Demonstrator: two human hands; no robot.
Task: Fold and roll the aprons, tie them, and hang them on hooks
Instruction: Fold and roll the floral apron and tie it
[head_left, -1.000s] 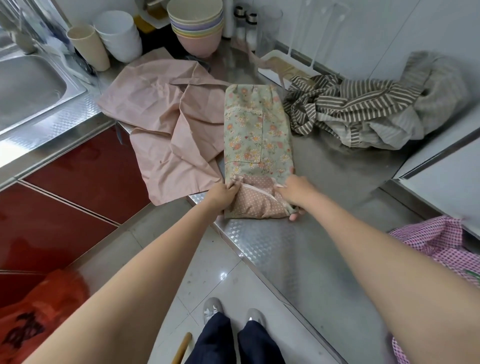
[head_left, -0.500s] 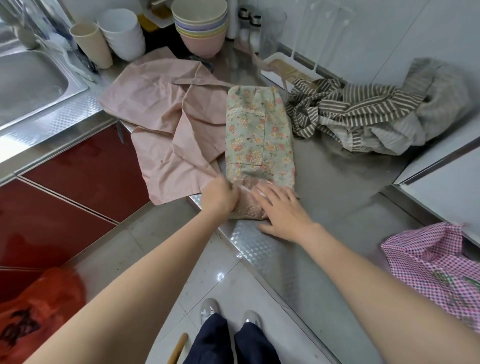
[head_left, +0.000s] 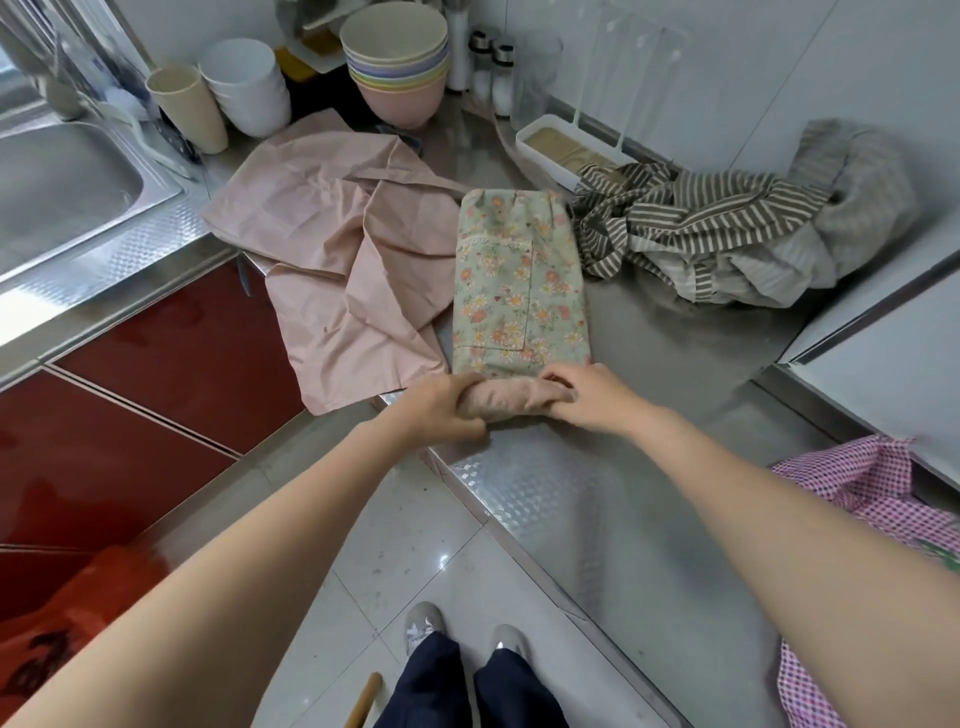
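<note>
Head view, looking down: floral apron folded into a long narrow strip on the steel counter, near end already turned into a short roll right at the counter's front edge. Left hand curled round the roll's left end, thumb underneath. Right hand clamped over the right end, fingers tucked across the top. Both grasping the roll, none of it slack between them.

Lying just beside the strip on the left, partly over the edge: plain pink apron, spread out and not yet folded. On the far right, heaped in a crumpled pile: striped apron. At the lower right edge of frame, a pink gingham apron, only partly seen. Behind, stacked bowls and cups, sink off to the left.

Handling, by the look of it: thin cotton, light, soft, no stiffness to speak of, likely to slump or telescope sideways if rolled loosely. Smooth steel underneath, so probably prone to sliding rather than gripping. Best taken at both ends of the roll, as now, with even pressure, pushing away along the strip and keeping the edges square. Ties not visible here, perhaps tucked inside; cannot tell where to find them for the knot. Rolling barely begun; tying and hanging not yet done.
</note>
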